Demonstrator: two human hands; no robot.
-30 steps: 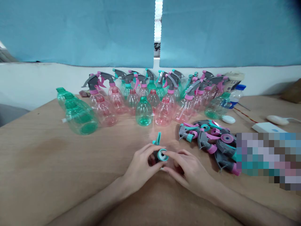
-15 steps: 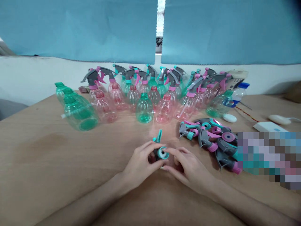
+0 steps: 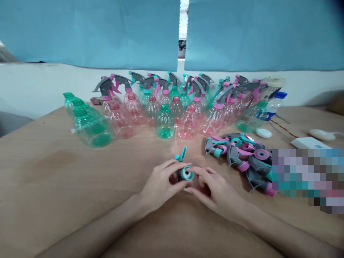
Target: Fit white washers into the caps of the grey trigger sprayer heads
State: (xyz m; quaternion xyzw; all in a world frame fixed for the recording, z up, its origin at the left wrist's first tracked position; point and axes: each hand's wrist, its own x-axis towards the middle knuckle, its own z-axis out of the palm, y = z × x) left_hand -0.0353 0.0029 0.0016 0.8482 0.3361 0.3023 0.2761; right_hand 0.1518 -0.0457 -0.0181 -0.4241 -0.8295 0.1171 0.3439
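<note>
A grey and teal trigger spray head (image 3: 187, 173) is between my two hands above the table, its teal collar turned up to face me. White lining and a dark hole show inside the collar. My left hand (image 3: 161, 182) grips the spray head's body from the left, fingers and thumb around it. From the other side, my right hand (image 3: 216, 188) has its index fingertip on the collar's rim and its thumb low by the collar; its other fingers are curled in. To the right lies a pile of loose spray heads (image 3: 236, 157) in grey, pink and teal.
Several open-necked bottles stand ahead, including a green bottle (image 3: 165, 123) and a pink bottle (image 3: 187, 123). Behind them are several bottles fitted with spray heads (image 3: 197, 89). Green bottles (image 3: 92, 127) cluster at the left. A white round object (image 3: 263, 133) and a white box (image 3: 309, 142) sit at right.
The view has shifted very slightly. Both hands keep nearly the same hold on the spray head, with only tiny finger movement at the collar.
</note>
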